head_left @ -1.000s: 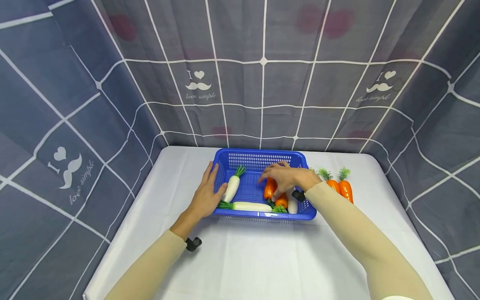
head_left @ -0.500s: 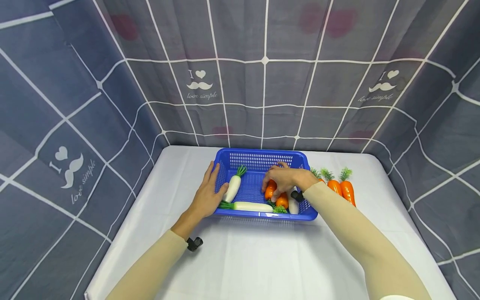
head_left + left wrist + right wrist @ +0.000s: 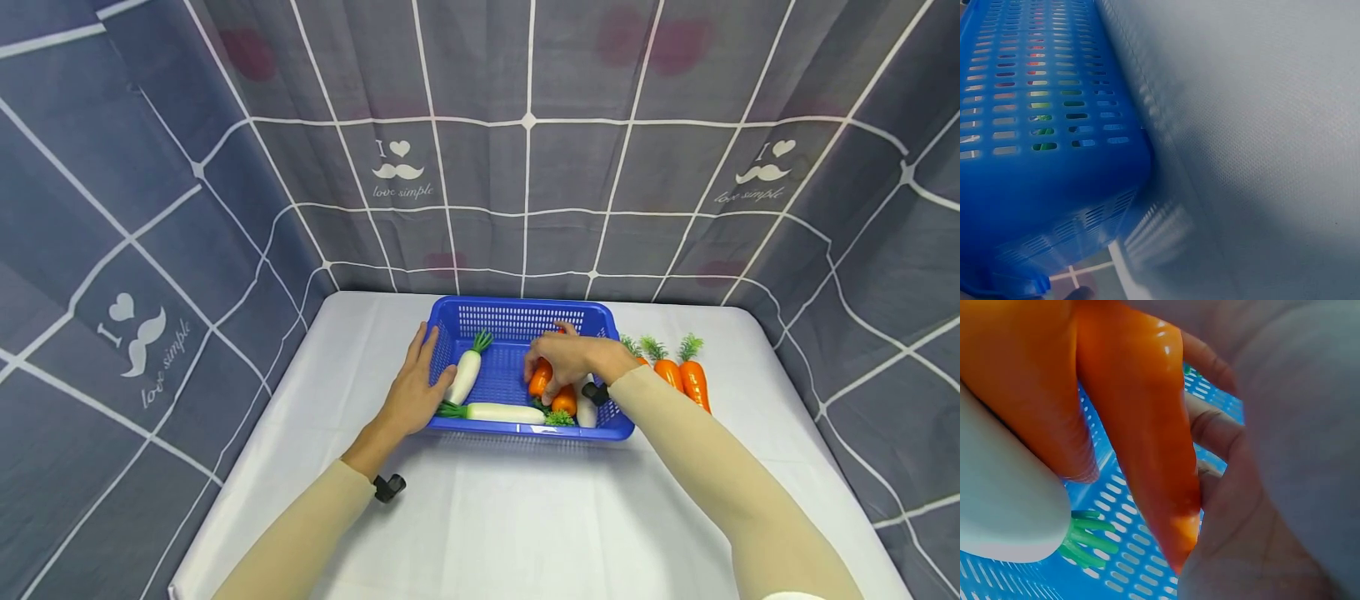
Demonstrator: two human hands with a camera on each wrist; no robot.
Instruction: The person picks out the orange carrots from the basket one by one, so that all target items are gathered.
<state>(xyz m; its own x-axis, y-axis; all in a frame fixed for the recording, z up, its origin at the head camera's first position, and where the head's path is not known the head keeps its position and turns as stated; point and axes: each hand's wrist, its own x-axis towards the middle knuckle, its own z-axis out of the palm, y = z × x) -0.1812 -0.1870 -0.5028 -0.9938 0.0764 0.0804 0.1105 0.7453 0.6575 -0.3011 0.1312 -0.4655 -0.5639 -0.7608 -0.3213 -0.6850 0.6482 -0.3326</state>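
My right hand [image 3: 566,358] reaches down into the right half of a blue perforated basket [image 3: 517,305]. Its thumb and fingers grip an orange carrot [image 3: 1147,412], which shows beneath the hand as a carrot [image 3: 539,380] in the head view. Beside it lies a second carrot [image 3: 564,403], with a white radish [image 3: 586,408] along the right wall. My left hand [image 3: 408,396] rests against the basket's left side, fingers straight. Another white radish [image 3: 466,373] lies near that side, and one more radish [image 3: 506,413] stretches along the front wall. In the left wrist view, only the basket's outside [image 3: 1041,194] shows clearly.
Several carrots [image 3: 695,385] with green tops lie on the white-covered table [image 3: 510,517], right of the basket and partly behind the right forearm. A dark checked curtain [image 3: 487,167] encloses the table at the back and sides.
Over the last second my right hand's fingers have drawn in slightly around the carrot. My left hand stays at the basket's side, and the vegetables have hardly shifted.
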